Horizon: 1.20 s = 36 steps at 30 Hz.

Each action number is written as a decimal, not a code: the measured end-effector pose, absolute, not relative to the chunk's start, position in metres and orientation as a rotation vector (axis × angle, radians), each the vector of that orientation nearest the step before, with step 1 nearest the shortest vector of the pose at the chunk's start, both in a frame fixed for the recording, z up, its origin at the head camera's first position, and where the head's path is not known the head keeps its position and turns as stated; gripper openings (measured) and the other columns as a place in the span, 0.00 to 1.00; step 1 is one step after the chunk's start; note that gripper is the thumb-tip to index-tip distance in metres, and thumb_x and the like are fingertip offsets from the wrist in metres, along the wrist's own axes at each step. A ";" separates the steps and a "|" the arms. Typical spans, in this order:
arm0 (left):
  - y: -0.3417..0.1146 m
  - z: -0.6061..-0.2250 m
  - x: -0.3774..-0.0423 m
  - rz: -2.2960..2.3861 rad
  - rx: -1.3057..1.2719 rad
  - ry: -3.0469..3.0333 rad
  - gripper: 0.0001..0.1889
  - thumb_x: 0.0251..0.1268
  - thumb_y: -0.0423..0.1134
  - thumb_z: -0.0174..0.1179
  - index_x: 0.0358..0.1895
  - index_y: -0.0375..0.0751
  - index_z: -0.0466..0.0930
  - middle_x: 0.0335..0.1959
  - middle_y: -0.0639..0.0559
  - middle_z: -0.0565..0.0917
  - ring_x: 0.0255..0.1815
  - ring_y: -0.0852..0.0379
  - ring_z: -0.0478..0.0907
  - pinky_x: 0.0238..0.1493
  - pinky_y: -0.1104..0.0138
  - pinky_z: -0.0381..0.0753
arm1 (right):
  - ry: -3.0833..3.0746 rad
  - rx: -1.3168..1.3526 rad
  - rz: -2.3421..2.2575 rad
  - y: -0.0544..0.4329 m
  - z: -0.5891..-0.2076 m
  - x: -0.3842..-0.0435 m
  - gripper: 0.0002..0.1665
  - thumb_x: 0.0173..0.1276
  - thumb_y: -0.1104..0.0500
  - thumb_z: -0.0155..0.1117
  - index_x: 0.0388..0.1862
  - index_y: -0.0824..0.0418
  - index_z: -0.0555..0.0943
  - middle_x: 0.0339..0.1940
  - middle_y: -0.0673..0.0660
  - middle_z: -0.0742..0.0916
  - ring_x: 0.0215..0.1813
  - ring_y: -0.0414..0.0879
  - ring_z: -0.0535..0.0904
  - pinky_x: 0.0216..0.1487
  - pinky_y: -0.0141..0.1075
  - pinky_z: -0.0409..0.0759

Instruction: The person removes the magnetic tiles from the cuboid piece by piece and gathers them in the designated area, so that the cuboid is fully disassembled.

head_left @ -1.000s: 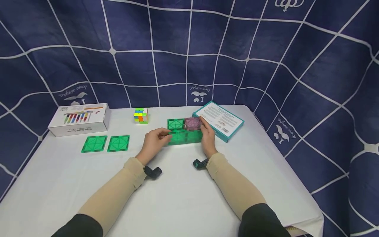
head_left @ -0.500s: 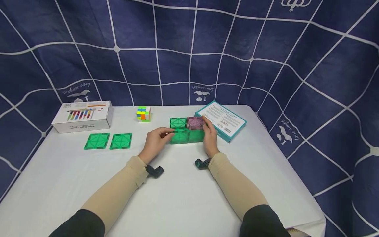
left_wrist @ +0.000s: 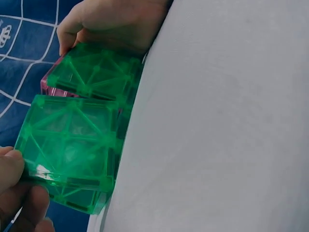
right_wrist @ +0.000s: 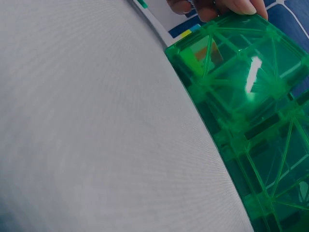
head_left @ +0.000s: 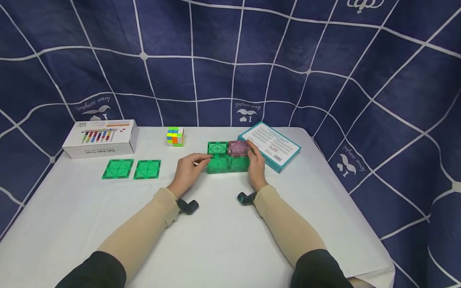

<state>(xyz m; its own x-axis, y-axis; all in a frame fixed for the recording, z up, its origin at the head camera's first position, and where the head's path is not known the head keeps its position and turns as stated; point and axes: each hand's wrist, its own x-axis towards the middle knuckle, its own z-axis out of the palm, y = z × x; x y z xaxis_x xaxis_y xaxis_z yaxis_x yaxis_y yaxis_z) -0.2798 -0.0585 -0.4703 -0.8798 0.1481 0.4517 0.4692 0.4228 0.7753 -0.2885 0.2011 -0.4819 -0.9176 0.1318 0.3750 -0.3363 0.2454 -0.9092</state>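
Observation:
Square see-through magnetic tiles form a low box shape mid-table in the head view. Its front has two green tiles (head_left: 218, 165) standing side by side; on top lie a green tile (head_left: 217, 148) and a pink tile (head_left: 237, 149). My left hand (head_left: 187, 171) pinches the left front tile near its upper left corner, thumb and fingertips at its edge. In the left wrist view this tile (left_wrist: 72, 140) leans out of line with its neighbour. My right hand (head_left: 256, 170) lies along the structure's right side, its index finger extended to the pink tile's edge.
Two loose green tiles (head_left: 117, 169) lie flat at the left. Behind them stands a white box (head_left: 101, 140) with coloured pictures, and a puzzle cube (head_left: 175, 137) sits to its right. A teal-edged box (head_left: 273, 146) lies just behind my right hand. A blue curtain (head_left: 216, 80) hangs behind the table.
The head view has shifted slightly, so the whole scene sits a little differently. Both hands stay at the tile structure; my left fingertips have moved only slightly along the front tile's edge.

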 end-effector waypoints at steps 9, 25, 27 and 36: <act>-0.093 -0.455 -0.288 -1.591 -0.393 -2.394 0.15 0.76 0.49 0.62 0.53 0.45 0.89 0.42 0.47 0.90 0.40 0.57 0.82 0.39 0.71 0.80 | -2.147 0.155 1.712 0.203 -0.484 -0.285 0.28 0.83 0.55 0.40 0.78 0.50 0.69 0.78 0.46 0.73 0.82 0.42 0.61 0.82 0.42 0.55; -0.179 -0.444 -0.308 -1.205 -0.413 -2.823 0.20 0.77 0.54 0.59 0.55 0.44 0.88 0.54 0.44 0.88 0.55 0.45 0.82 0.57 0.48 0.78 | -2.136 0.159 1.756 0.205 -0.482 -0.291 0.27 0.84 0.55 0.41 0.78 0.50 0.70 0.78 0.45 0.73 0.81 0.41 0.61 0.82 0.40 0.55; -0.182 -0.447 -0.309 -1.182 -0.393 -2.839 0.19 0.77 0.54 0.59 0.56 0.44 0.88 0.54 0.44 0.88 0.55 0.44 0.81 0.57 0.47 0.78 | -2.138 0.170 1.757 0.205 -0.483 -0.292 0.27 0.84 0.55 0.41 0.78 0.49 0.70 0.78 0.44 0.73 0.82 0.41 0.61 0.82 0.41 0.54; -0.183 -0.468 -0.313 -1.088 -0.384 -2.829 0.18 0.76 0.52 0.60 0.53 0.44 0.89 0.53 0.42 0.89 0.57 0.38 0.81 0.64 0.37 0.57 | -2.187 0.166 1.759 0.201 -0.469 -0.283 0.28 0.85 0.59 0.39 0.80 0.55 0.66 0.81 0.51 0.70 0.83 0.46 0.58 0.83 0.43 0.53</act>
<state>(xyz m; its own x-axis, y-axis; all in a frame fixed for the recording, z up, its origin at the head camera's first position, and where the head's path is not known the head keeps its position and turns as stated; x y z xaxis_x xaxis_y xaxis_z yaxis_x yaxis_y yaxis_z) -0.3133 -0.1834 -0.4678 -0.9647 0.2015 0.1696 0.2632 0.7152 0.6475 -0.2835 0.2012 -0.4692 -0.9391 0.1137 0.3242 -0.2924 0.2315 -0.9279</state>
